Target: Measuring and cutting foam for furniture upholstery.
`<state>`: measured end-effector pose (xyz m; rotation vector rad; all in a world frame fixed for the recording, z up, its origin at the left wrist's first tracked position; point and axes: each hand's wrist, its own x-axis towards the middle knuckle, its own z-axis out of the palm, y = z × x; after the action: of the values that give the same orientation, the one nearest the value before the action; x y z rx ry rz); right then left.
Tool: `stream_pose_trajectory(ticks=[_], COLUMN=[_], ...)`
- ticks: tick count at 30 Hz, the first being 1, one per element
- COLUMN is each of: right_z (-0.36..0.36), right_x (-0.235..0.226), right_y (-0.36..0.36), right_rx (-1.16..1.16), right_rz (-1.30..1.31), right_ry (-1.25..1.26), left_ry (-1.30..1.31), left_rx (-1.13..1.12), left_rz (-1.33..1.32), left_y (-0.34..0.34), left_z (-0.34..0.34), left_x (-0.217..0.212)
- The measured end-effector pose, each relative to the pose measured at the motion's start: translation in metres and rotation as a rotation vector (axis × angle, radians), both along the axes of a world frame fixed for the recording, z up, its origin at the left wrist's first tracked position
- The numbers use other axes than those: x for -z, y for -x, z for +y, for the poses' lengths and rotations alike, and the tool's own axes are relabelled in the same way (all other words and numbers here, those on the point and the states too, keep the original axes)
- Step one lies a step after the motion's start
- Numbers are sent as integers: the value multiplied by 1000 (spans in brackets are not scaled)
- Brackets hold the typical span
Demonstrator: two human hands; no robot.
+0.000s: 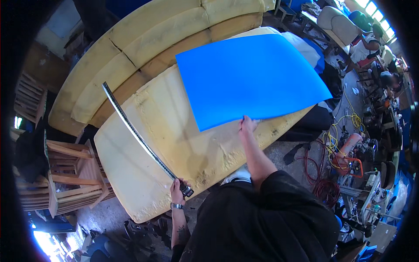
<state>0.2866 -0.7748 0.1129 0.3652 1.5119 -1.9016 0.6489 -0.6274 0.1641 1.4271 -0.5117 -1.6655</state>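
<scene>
My left hand [176, 192], with a metal watch on its wrist, is closed round a dark tape measure [187, 190]. The tape's pale blade [136, 132] is drawn out and reaches up and to the left over a yellow foam cushion [124, 168]. At the near edge of a large, smooth blue sheet [253, 78], my right hand [247, 124] is closed on the rim, which bends slightly there. The sheet covers the far right part of the cushion. My right fingertips are partly hidden.
A curved yellow foam sofa back [161, 32] runs behind the cushion. Wooden frames [76, 174] stand at the left. Yellow cord [355, 120] and red hose [327, 190] lie on the floor at right. Another person [365, 48] is at the far right near an upholstered chair [336, 24].
</scene>
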Motion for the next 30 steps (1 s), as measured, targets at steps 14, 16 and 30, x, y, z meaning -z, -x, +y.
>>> stream_pose_trajectory(ticks=[14,16,30], right_z=[114,114,103], right_x=[23,35,-8], right_y=[4,9,26], right_rx=[-274,-356,-1467], right_rz=[200,329,846], right_ry=[-77,-292,-34], left_ry=[-26,-86,-75], left_rx=[259,261,245], left_rz=[-35,44,-302], left_y=[-5,20,271], left_z=[31,33,18], left_x=[7,14,81])
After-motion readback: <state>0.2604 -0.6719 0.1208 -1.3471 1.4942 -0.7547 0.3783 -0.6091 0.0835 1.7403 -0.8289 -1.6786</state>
